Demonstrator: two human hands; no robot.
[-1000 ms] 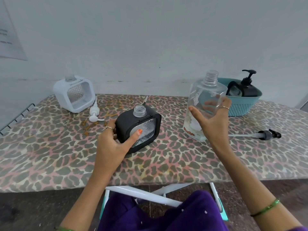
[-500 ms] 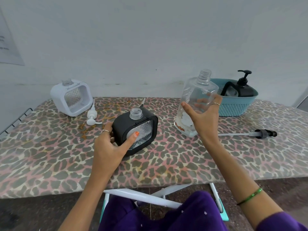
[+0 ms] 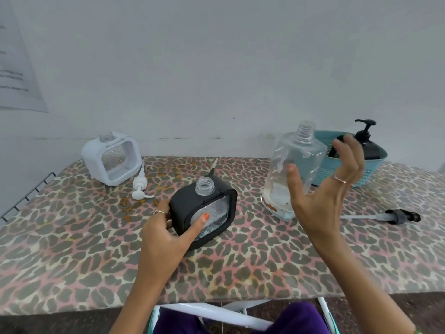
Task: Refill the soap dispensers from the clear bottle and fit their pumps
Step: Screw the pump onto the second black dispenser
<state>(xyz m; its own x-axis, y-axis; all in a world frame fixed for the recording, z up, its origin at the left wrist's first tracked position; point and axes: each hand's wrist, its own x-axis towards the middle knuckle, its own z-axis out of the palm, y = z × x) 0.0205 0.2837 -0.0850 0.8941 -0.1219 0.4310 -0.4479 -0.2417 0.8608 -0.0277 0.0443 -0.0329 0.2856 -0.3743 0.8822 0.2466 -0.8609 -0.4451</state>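
So I just let go of the clear bottle; my right hand has pulled back, fingers spread, holding nothing. The bottle now stands on the table. Left hand still grips the black dispenser, neck open, pump not on yet. Guessing pouring's done.
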